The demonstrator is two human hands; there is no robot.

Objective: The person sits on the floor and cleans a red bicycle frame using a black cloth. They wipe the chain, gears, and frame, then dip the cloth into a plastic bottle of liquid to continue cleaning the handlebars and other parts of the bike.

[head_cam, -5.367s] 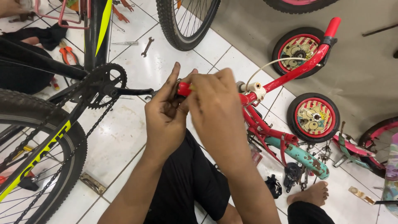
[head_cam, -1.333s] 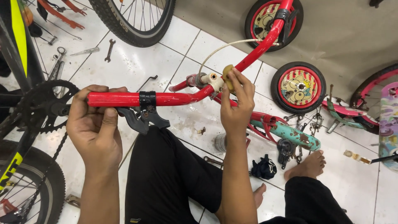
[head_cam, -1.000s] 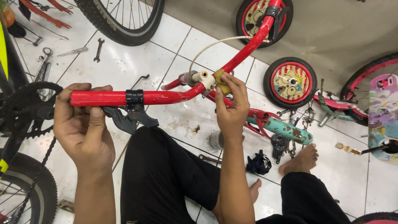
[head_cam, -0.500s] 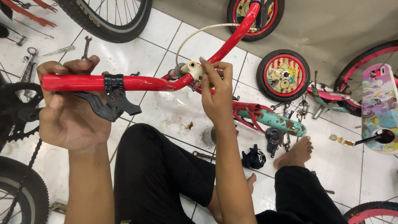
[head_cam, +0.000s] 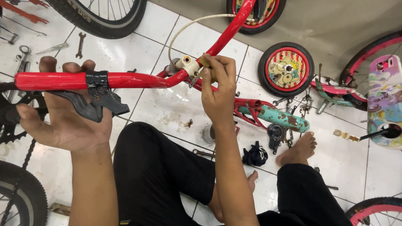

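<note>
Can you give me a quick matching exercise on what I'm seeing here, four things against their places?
Things:
1. red handlebar
2. black brake lever
3. small wheel
4. wrench

Places:
A. on the tiles at upper left, beside the big tyre
B. lying flat on the floor at right of the right hand
C. clamped on the bar, above the left hand's palm
D. held up by the left hand

Pairs: 1-D, 2-C, 3-B, 4-A

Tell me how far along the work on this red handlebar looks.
Done: the black brake lever sits clamped on the red metal handlebar. In hand: the left hand steadies the bar's end while the right hand works a small tan piece at the cream stem clamp. Left: small red wheels and loose parts lie scattered on the white tiled floor.
</note>
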